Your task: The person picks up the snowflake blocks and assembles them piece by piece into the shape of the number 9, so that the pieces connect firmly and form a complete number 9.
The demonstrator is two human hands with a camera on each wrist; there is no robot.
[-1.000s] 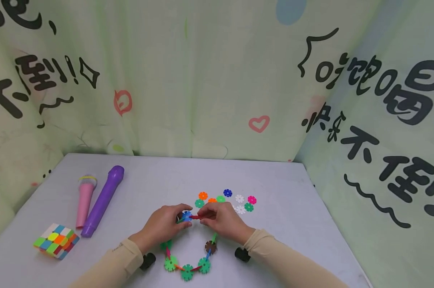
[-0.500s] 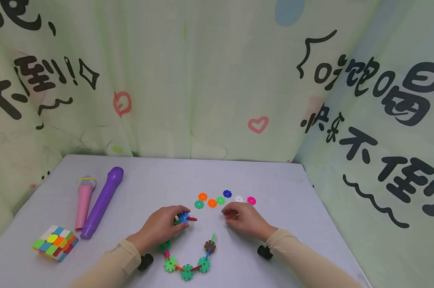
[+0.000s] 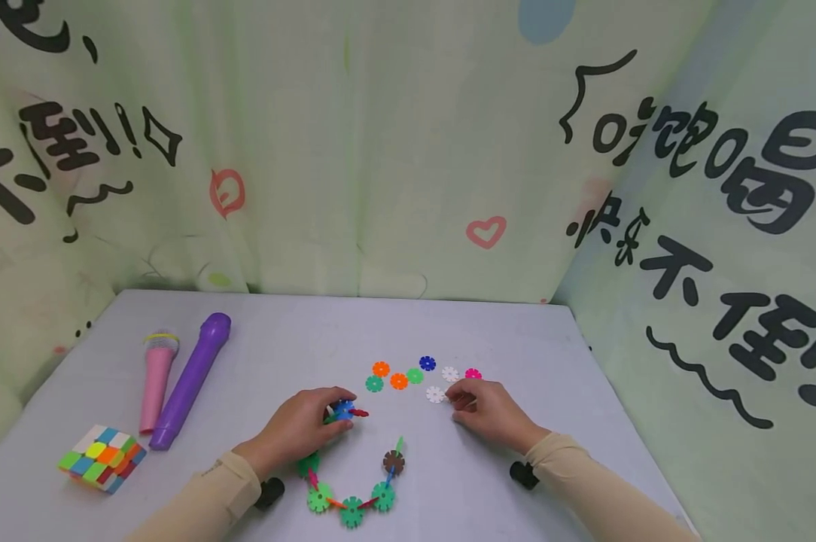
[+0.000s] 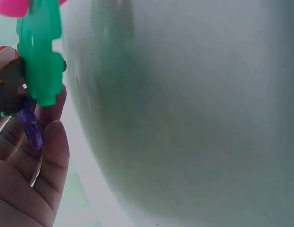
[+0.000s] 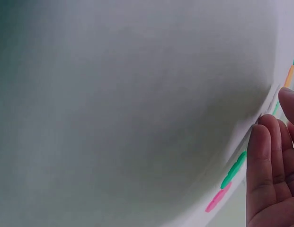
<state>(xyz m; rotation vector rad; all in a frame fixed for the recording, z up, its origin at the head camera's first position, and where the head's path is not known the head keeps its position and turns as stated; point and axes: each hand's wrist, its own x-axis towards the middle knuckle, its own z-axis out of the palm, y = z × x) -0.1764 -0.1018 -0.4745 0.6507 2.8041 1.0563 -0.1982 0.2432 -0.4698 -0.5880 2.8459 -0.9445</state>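
Note:
My left hand (image 3: 306,421) holds one end of a chain of notched snowflake discs, with a blue disc (image 3: 343,410) and a red disc (image 3: 358,412) showing past the fingertips. Brown (image 4: 10,87), purple (image 4: 31,124) and green (image 4: 41,54) discs show by those fingers in the left wrist view. The chain curves over the table to a brown disc (image 3: 394,461) with a light green disc (image 3: 400,445) at its free end. My right hand (image 3: 489,412) has its fingertips beside a loose white disc (image 3: 435,394); its fingers look fairly straight in the right wrist view, near a green disc (image 5: 233,170).
Several loose discs lie beyond the hands, including orange (image 3: 399,382), dark blue (image 3: 427,363) and pink (image 3: 473,373) ones. At the left of the table (image 3: 557,346) are a puzzle cube (image 3: 102,459), a pink toy microphone (image 3: 157,384) and a purple microphone-shaped toy (image 3: 191,384).
My right hand has let go of the red disc on the chain and moved right to the loose discs, uncovering several of them. The left hand keeps its hold, nearly still.

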